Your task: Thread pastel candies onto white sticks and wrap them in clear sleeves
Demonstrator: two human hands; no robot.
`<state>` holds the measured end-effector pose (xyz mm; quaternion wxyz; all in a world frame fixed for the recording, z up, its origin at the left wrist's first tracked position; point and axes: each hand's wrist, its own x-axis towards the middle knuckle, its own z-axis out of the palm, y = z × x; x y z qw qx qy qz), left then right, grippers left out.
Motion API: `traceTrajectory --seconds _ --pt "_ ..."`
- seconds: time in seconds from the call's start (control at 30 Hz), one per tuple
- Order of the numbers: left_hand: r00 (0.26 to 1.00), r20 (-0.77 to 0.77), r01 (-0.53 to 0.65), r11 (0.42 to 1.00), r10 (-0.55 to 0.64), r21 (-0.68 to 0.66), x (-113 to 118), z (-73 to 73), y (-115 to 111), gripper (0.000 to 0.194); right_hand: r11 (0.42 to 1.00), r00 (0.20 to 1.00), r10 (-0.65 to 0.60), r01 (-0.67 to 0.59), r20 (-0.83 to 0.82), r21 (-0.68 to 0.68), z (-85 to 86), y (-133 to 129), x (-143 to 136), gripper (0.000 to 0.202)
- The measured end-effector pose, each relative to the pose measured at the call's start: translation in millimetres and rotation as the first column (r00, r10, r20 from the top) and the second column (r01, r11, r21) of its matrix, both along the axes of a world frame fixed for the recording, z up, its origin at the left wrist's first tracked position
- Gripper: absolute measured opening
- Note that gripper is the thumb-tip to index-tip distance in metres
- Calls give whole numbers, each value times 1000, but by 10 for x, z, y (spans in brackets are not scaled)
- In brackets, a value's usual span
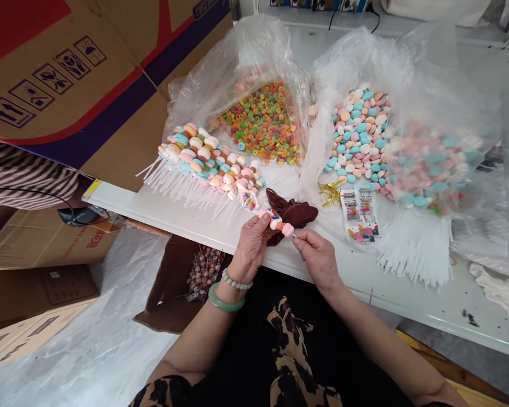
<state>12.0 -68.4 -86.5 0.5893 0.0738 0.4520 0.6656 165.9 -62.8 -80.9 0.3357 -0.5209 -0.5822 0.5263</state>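
Note:
My left hand (253,242) wears bracelets at the wrist and is closed around a candy skewer (287,229) near the table's front edge. Pink, white and orange candies show on the skewer, with a clear printed wrapper (250,200) at its far end. The bare lower end of the stick is pinched between the thumb and fingers of my right hand (318,257). Just behind the skewer lies a dark brown cloth (301,213). To the left, finished-looking candy skewers (203,152) lie in a row, their white sticks toward me.
Clear bags hold ring candies (267,121) and pastel oval candies (358,135). Gold twist ties (331,194), printed wrappers (360,215) and white sticks (415,246) lie to the right. A large carton (110,73) stands left; an open box (163,294) below holds wrapped skewers.

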Motion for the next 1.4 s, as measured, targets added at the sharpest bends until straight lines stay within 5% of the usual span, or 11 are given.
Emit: traceTrajectory --seconds 0.13,0.23,0.33,0.6,0.7,0.83,0.93,1.0,1.07,1.2,1.4 --pt "997 18 71 997 -70 -32 -109 -15 7 30 863 934 -128 -61 -335 -501 -17 99 -3 23" --pt "1000 -2 32 999 -32 8 -207 -1 28 28 802 912 -148 -116 -383 -585 -31 110 -4 26" --pt "1000 0 14 1000 -14 -6 -268 35 41 28 810 917 -147 -104 -370 -577 -32 103 -5 24" --pt "998 -69 7 1000 -6 17 -180 48 -6 29 955 967 -65 -12 -247 -298 -113 99 18 16" --pt "997 -72 18 999 -15 36 -109 22 -11 30 996 1000 4 -6 -21 -88 -151 68 53 16" --pt "996 -83 33 999 -30 37 -71 17 4 32 925 916 -45 -113 400 362 -133 -19 57 22" --pt "995 -90 40 999 -37 32 -63 29 11 35 874 897 -38 -183 439 450 -128 -66 26 24" --pt "995 -77 62 998 -61 16 -49 30 6 37 930 948 15 -130 319 345 -144 -65 -2 20" --pt "994 -45 100 995 -100 0 -18 18 -4 39 994 997 41 -48 69 99 -165 -41 -38 16" --pt "994 -1 112 994 -112 5 85 -17 -19 39 927 933 -122 -14 -337 -374 -154 23 -132 18" --pt "995 25 96 995 -96 12 73 13 4 42 926 926 -115 -32 -360 -377 -73 75 -147 18"
